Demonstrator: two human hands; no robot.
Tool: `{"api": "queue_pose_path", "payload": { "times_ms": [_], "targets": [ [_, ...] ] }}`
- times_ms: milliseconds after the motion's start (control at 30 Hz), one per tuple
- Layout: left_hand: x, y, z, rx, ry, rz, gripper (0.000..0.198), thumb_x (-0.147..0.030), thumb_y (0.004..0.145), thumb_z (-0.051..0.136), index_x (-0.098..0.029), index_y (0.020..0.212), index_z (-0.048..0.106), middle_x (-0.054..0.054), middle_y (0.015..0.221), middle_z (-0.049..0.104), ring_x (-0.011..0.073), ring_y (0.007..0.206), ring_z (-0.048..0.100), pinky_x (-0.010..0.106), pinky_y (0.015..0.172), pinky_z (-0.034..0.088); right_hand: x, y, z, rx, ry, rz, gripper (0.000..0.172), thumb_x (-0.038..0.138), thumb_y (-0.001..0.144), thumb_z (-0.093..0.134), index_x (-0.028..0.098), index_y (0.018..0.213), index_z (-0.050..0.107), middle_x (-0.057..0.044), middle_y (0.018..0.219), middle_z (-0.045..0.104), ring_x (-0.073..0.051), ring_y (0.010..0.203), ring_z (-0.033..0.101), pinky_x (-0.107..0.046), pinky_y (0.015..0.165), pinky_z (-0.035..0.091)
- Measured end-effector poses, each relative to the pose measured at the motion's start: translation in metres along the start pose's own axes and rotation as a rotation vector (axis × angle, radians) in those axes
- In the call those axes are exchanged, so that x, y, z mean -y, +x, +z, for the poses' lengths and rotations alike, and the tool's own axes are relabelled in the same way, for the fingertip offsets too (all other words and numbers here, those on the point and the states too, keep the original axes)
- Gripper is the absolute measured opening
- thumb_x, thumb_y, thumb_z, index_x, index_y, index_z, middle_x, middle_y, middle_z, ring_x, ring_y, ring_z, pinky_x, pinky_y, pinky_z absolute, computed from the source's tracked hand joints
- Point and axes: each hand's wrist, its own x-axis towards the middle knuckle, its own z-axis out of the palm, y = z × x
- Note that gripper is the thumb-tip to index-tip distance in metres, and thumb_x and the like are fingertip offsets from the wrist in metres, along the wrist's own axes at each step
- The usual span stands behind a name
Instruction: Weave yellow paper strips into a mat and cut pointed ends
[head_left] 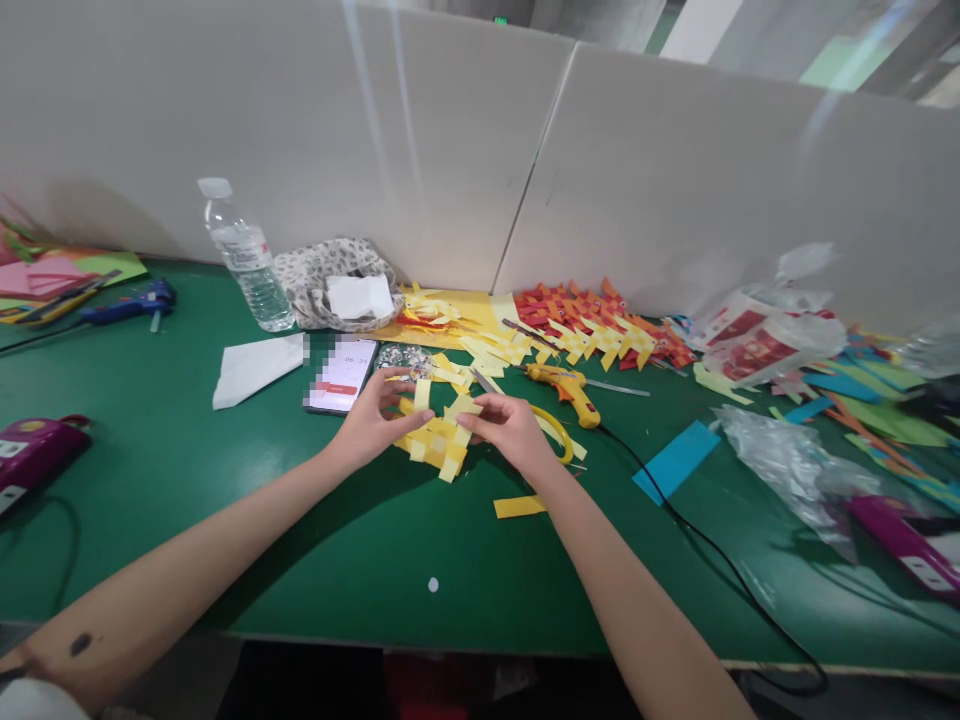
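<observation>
Both hands grip a woven piece of yellow paper strips [439, 437] just above the green table [225, 480]: the left hand [369, 420] pinches its left edge, the right hand [510, 428] its right edge. A glue gun [564, 388] lies just behind the right hand, a phone [341, 375] behind the left.

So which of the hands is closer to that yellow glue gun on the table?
The right hand. It sits just beside the glue gun, pinching the yellow paper weave. The left hand holds the weave's other side, farther from the gun.
</observation>
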Motion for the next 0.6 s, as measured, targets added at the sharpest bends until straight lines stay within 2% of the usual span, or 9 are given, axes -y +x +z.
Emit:
{"api": "queue_pose_path", "payload": {
  "times_ms": [100,200,300,400,500,600],
  "targets": [
    [0.002,0.000,-0.001,-0.066,-0.045,0.048,0.064,-0.035,0.068,0.072,-0.026,0.121,0.040,0.010,0.125,0.053,0.0218,0.114,0.051,0.036,0.091,0.043,-0.001,0.002,-0.001,-0.071,0.043,0.005,0.041,0.044,0.054,0.078,0.017,0.080,0.061,-0.002,0.072,0.063,-0.016,0.064,0.058,-0.030,0.054,0.053],
    [0.003,0.001,-0.001,-0.139,-0.082,0.089,0.063,-0.034,0.068,0.072,-0.027,0.123,0.040,0.009,0.132,0.048,0.0220,0.121,0.046,0.037,0.097,0.040,0.001,0.004,-0.001,-0.166,0.111,-0.002,0.042,0.046,0.054,0.079,0.017,0.079,0.060,-0.001,0.070,0.061,-0.014,0.059,0.056,-0.029,0.053,0.053],
    [0.001,0.002,0.000,-0.119,-0.163,0.022,0.067,-0.033,0.067,0.073,-0.026,0.125,0.040,0.010,0.134,0.047,0.0230,0.121,0.047,0.039,0.099,0.040,0.004,0.004,-0.002,-0.240,0.187,-0.024,0.047,0.049,0.053,0.078,0.017,0.081,0.061,0.000,0.070,0.060,-0.012,0.060,0.055,-0.028,0.054,0.054],
    [-0.004,0.000,0.001,-0.025,-0.261,-0.102,0.069,-0.032,0.064,0.076,-0.023,0.124,0.043,0.010,0.125,0.056,0.0240,0.112,0.055,0.040,0.097,0.044,0.005,0.003,0.001,-0.266,0.274,-0.047,0.047,0.051,0.053,0.077,0.017,0.081,0.061,0.001,0.072,0.059,-0.012,0.063,0.055,-0.026,0.054,0.054],
    [-0.009,-0.002,0.002,0.185,-0.293,-0.189,0.055,-0.029,0.063,0.077,-0.019,0.112,0.054,0.009,0.113,0.065,0.0229,0.100,0.063,0.040,0.092,0.047,0.004,0.001,0.006,-0.237,0.330,-0.053,0.041,0.046,0.053,0.079,0.017,0.078,0.061,0.001,0.072,0.060,-0.012,0.065,0.056,-0.024,0.054,0.054],
    [-0.009,-0.004,0.003,0.256,-0.246,-0.237,0.041,-0.027,0.062,0.078,-0.018,0.099,0.061,0.006,0.102,0.070,0.0202,0.090,0.066,0.035,0.086,0.050,0.003,-0.001,0.009,-0.202,0.336,-0.054,0.040,0.044,0.055,0.079,0.018,0.081,0.063,0.000,0.076,0.063,-0.013,0.067,0.059,-0.024,0.054,0.054]
  ]
}}
